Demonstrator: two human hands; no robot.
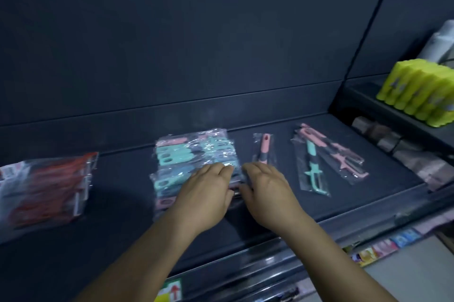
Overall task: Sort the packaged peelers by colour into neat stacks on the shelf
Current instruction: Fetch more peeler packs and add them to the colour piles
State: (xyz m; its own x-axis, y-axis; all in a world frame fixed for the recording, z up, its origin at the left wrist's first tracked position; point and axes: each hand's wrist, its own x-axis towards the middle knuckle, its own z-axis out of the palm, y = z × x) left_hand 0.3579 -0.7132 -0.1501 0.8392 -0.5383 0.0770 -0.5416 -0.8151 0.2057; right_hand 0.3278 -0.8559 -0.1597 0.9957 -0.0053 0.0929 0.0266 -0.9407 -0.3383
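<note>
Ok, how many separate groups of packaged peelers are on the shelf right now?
3. A mixed teal-and-pink pile under both hands, a single pink peeler just right of it, and a loose pink-and-teal group further right. Packs inside the piles may be hidden.

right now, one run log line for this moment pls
step: sorting | left hand: on mixed stack | right hand: at stack's right edge | single pink peeler: right of stack | loose peelers: far right | grip: unclear

Teal-and-pink peeler packs [196,154] piled mid-shelf, loose packs [326,156] rightward
</note>
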